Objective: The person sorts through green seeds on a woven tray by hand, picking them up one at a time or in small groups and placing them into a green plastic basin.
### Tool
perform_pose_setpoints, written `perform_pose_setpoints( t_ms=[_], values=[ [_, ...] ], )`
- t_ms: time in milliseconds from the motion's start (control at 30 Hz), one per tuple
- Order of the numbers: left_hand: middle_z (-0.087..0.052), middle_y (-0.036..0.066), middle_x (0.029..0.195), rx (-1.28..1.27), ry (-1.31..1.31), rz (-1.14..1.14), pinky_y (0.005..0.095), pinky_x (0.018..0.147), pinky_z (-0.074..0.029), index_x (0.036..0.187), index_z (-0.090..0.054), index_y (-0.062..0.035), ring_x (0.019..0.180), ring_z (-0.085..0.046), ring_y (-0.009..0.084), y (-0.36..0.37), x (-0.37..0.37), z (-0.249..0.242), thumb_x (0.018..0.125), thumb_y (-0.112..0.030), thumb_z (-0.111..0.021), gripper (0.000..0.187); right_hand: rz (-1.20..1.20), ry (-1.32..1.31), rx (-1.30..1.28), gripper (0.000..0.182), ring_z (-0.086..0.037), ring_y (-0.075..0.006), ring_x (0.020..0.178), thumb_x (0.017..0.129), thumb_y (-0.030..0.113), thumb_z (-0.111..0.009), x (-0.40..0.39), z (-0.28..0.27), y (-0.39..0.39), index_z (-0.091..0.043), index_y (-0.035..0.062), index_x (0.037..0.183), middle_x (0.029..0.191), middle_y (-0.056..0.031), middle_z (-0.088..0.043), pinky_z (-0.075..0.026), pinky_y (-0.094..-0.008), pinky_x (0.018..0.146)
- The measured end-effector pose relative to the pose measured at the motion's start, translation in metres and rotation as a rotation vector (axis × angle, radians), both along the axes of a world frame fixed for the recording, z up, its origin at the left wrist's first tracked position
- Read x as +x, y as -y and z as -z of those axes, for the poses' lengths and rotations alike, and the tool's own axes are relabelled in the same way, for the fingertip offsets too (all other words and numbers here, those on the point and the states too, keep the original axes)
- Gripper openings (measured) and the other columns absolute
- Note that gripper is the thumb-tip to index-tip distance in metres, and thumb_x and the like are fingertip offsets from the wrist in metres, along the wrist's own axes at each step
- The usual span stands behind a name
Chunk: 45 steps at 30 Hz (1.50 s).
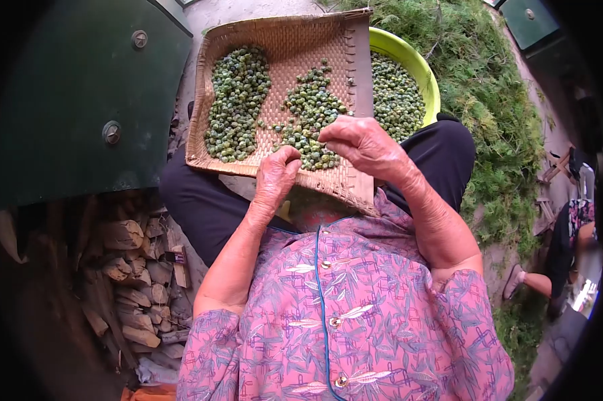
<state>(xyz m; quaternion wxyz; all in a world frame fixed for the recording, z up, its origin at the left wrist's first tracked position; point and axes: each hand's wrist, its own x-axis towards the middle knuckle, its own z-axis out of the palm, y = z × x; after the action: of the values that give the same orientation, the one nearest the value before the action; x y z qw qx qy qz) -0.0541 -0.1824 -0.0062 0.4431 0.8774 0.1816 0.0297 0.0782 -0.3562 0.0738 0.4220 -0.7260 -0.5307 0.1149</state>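
A woven winnowing basket (301, 40) with a flat strip along its right edge rests across my lap. Small round green fruits lie in it in two heaps, a long left heap (238, 100) and a looser right heap (311, 107). Over the basket's near rim is my left hand (278, 177), thumb and fingers pinched together at the bottom of the right heap. My right hand (368, 147) hovers above that heap's right side, its fingertips also pinched. Whatever either pinch holds is too small or hidden to make out.
A yellow-green basin (428, 83) with more of these fruits stands beyond my right knee. Cut green branches (488, 120) cover the ground to the right. Stacked firewood (137, 281) and a dark green metal panel (80, 93) are at left. Another person's leg (535, 282) shows at far right.
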Motion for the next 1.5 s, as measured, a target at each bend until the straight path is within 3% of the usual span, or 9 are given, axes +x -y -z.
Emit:
perform_pose_setpoints(
  t_ms=[333, 633, 667, 733, 933, 1067, 1167, 1267, 1500],
  values=[
    [-0.066, 0.012, 0.076, -0.181, -0.023, -0.082, 0.0315, 0.068, -0.049, 0.086, -0.066, -0.0012, 0.071, -0.064, 0.0192, -0.005, 0.056, 0.023, 0.076, -0.012, -0.062, 0.016, -0.023, 0.131, -0.138, 0.016, -0.063, -0.0295, 0.079, 0.080, 0.012, -0.064, 0.102, -0.028, -0.031, -0.064, 0.0008, 0.091, 0.083, -0.0139, -0.063, -0.050, -0.0352, 0.070],
    [-0.066, 0.018, 0.081, 0.061, -0.202, -0.382, 0.0418, 0.075, -0.048, 0.082, -0.066, -0.0014, 0.079, -0.063, 0.0328, -0.004, 0.125, 0.044, 0.071, -0.035, -0.067, 0.036, 0.137, 0.032, -0.103, 0.014, -0.064, -0.0281, 0.079, 0.082, 0.011, -0.062, 0.125, 0.011, -0.019, -0.064, 0.0020, 0.092, 0.084, -0.0129, -0.064, -0.050, -0.0343, 0.069],
    [-0.066, 0.018, 0.081, 0.063, -0.204, -0.379, 0.0418, 0.075, -0.048, 0.082, -0.066, -0.0014, 0.079, -0.063, 0.0328, -0.001, 0.128, 0.043, 0.071, -0.035, -0.067, 0.036, 0.155, -0.010, -0.053, 0.015, -0.062, -0.0332, 0.080, 0.080, 0.014, -0.060, 0.124, 0.016, -0.018, -0.065, 0.0032, 0.089, 0.082, -0.0160, -0.064, -0.049, -0.0401, 0.072],
    [-0.065, 0.019, 0.083, 0.305, -0.287, -0.384, 0.0432, 0.075, -0.048, 0.081, -0.065, -0.0022, 0.081, -0.062, 0.0341, 0.008, 0.134, 0.041, 0.070, -0.033, -0.066, 0.033, 0.152, 0.036, -0.087, 0.014, -0.061, -0.0342, 0.080, 0.079, 0.013, -0.060, 0.126, 0.017, -0.014, -0.064, 0.0031, 0.088, 0.082, -0.0164, -0.063, -0.049, -0.0413, 0.071],
    [-0.066, 0.018, 0.086, 0.356, -0.249, -0.485, 0.0408, 0.075, -0.048, 0.087, -0.068, -0.0039, 0.082, -0.063, 0.0330, 0.010, 0.134, 0.059, 0.070, -0.027, -0.062, 0.029, 0.167, 0.012, -0.016, 0.014, -0.061, -0.0348, 0.081, 0.078, 0.012, -0.059, 0.131, 0.017, -0.010, -0.065, 0.0028, 0.088, 0.082, -0.0173, -0.062, -0.049, -0.0415, 0.072],
    [-0.064, 0.013, 0.086, 0.280, -0.059, -0.458, 0.0393, 0.072, -0.048, 0.084, -0.065, -0.0050, 0.079, -0.062, 0.0284, 0.006, 0.124, 0.058, 0.073, -0.018, -0.061, 0.018, 0.189, -0.016, -0.117, 0.014, -0.061, -0.0343, 0.083, 0.079, 0.013, -0.059, 0.132, 0.020, -0.010, -0.065, 0.0047, 0.089, 0.083, -0.0167, -0.063, -0.049, -0.0418, 0.073],
    [-0.065, 0.008, 0.082, -0.159, 0.130, -0.409, 0.0261, 0.067, -0.048, 0.090, -0.062, 0.0005, 0.071, -0.059, 0.0123, 0.009, 0.116, 0.036, 0.078, -0.009, -0.065, 0.016, 0.181, -0.009, -0.172, 0.013, -0.061, -0.0321, 0.082, 0.080, 0.012, -0.060, 0.128, 0.035, -0.017, -0.065, 0.0046, 0.089, 0.084, -0.0151, -0.063, -0.049, -0.0395, 0.073],
    [-0.063, 0.002, 0.083, -0.382, 0.154, -0.412, 0.0215, 0.069, -0.045, 0.094, -0.063, 0.0007, 0.075, -0.055, 0.0077, 0.018, 0.110, 0.009, 0.081, -0.007, -0.064, 0.016, 0.126, -0.011, -0.270, 0.013, -0.062, -0.0311, 0.082, 0.080, 0.013, -0.061, 0.120, 0.046, -0.027, -0.064, 0.0035, 0.089, 0.084, -0.0139, -0.064, -0.050, -0.0382, 0.072],
    [-0.063, 0.004, 0.089, -0.570, 0.147, -0.381, 0.0232, 0.073, -0.049, 0.099, -0.062, 0.0025, 0.080, -0.058, 0.0095, 0.023, 0.095, 0.001, 0.079, -0.003, -0.067, 0.021, 0.100, -0.044, -0.229, 0.015, -0.062, -0.0319, 0.081, 0.078, 0.012, -0.063, 0.116, 0.041, -0.027, -0.064, 0.0028, 0.090, 0.083, -0.0147, -0.064, -0.050, -0.0381, 0.073]
  ],
)
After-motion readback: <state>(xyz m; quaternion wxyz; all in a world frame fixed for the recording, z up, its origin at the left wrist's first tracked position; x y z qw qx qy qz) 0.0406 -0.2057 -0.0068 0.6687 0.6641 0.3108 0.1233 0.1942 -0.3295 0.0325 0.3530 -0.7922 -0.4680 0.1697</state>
